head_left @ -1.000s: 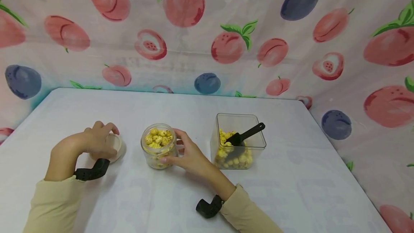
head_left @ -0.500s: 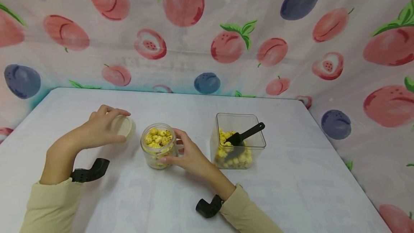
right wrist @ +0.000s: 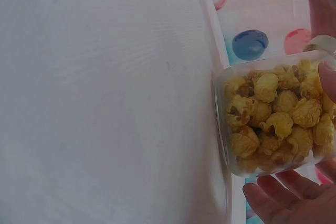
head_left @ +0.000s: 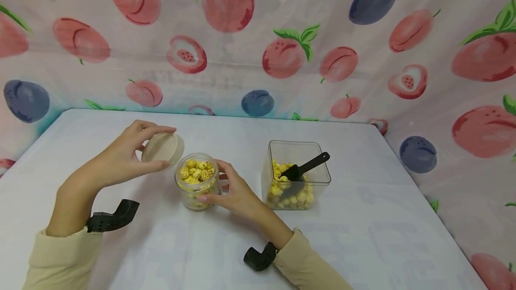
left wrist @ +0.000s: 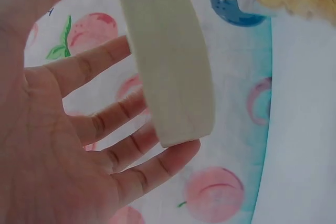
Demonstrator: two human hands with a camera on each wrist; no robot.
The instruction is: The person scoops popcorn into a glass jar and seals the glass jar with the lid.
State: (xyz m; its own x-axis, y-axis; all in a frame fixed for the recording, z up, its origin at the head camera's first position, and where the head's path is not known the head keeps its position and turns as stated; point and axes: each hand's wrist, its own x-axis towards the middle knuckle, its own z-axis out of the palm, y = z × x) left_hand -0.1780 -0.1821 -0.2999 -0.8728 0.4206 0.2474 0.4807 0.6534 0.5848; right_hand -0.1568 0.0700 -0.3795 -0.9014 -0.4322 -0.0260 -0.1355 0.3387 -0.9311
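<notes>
My left hand (head_left: 129, 155) holds a round cream lid (head_left: 161, 147) by its edge, thumb on one side and fingers on the other. The lid is tilted, just up and left of the mouth of a clear round jar (head_left: 197, 196). Yellow popcorn (head_left: 196, 171) fills the jar close to its rim. Around the jar's right side my right hand (head_left: 234, 191) curls, thumb in front and fingers behind. In the left wrist view the lid (left wrist: 170, 66) shows its rim edge-on between thumb and fingertips. The right wrist view shows the jar (right wrist: 278, 124) standing on the table, full of popcorn.
Right of the jar stands a clear square container (head_left: 300, 184), partly filled with popcorn. A black scoop (head_left: 306, 167) leans in it, handle over the rim. A white cloth (head_left: 363, 236) covers the table. A fruit-print curtain (head_left: 225, 75) hangs behind.
My left hand has lifted the lid off the table and carried it right, tilting it beside the jar's mouth. The right hand and the jar have stayed in place.
</notes>
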